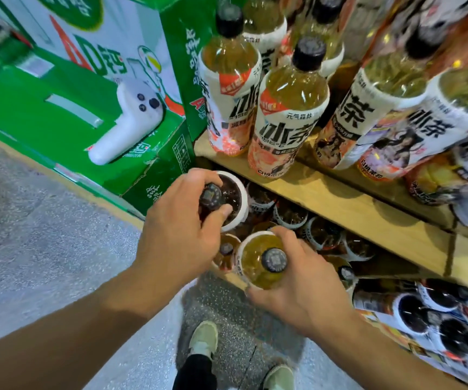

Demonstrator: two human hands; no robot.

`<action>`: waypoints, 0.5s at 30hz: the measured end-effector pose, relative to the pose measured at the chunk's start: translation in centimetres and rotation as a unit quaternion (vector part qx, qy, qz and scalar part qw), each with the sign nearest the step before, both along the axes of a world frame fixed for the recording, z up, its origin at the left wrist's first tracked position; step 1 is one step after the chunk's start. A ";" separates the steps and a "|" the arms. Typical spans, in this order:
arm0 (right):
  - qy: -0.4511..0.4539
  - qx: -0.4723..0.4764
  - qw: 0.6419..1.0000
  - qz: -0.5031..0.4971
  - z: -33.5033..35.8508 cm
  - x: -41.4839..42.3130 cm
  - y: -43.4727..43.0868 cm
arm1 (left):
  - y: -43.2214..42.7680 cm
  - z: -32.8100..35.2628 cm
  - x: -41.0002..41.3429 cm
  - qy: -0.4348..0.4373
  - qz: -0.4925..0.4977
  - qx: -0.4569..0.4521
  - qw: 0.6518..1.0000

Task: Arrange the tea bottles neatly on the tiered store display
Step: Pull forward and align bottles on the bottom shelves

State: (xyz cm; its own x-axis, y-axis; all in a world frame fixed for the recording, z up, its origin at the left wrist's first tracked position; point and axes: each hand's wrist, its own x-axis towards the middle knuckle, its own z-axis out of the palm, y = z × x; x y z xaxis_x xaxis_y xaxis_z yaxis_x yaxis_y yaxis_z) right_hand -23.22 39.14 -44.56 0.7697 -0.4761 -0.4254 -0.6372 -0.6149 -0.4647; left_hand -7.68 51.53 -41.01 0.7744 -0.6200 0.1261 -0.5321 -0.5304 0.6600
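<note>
- Left hand (179, 226) curled round dark tea bottle (233, 192) neck.
- Right hand (306, 288) grips pale tea bottle (252, 256) shoulder.
- Full bottles: likely heavy, rigid, slick; hold at neck.

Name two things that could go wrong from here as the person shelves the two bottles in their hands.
1. The left hand grips the dark-tea plastic bottle and the right hand the pale-tea plastic bottle only at their tops; either might slip.
2. The packed lower-tier bottles leave little room; pushing in could topple neighbours.
</note>
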 end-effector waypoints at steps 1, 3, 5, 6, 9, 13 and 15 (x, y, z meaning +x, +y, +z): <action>-0.007 -0.008 1.000 -0.001 0.7 0.4 -0.2 | 0.5 0.8 0.1 0.000 0.007 0.000 1.000; -0.020 -0.016 1.000 -0.014 1.8 1.4 -0.5 | 1.7 2.3 0.4 0.004 0.019 -0.004 1.000; -0.037 -0.020 0.998 -0.037 2.4 2.4 -0.9 | 3.1 3.1 0.5 0.013 0.026 -0.002 1.000; -0.050 -0.021 0.997 -0.049 2.4 2.9 -1.1 | 3.9 3.2 0.5 0.019 0.028 0.003 0.999; -0.063 -0.018 0.996 -0.061 1.7 4.8 -1.7 | 6.1 2.9 0.3 0.034 0.031 0.011 0.999; -0.027 -0.027 0.998 -0.044 -0.9 7.3 -2.0 | 8.2 1.0 -0.2 0.084 0.054 0.018 0.995; -0.023 -0.024 0.998 -0.050 -2.4 8.4 -2.1 | 9.1 -0.2 -0.5 0.102 0.060 0.015 0.993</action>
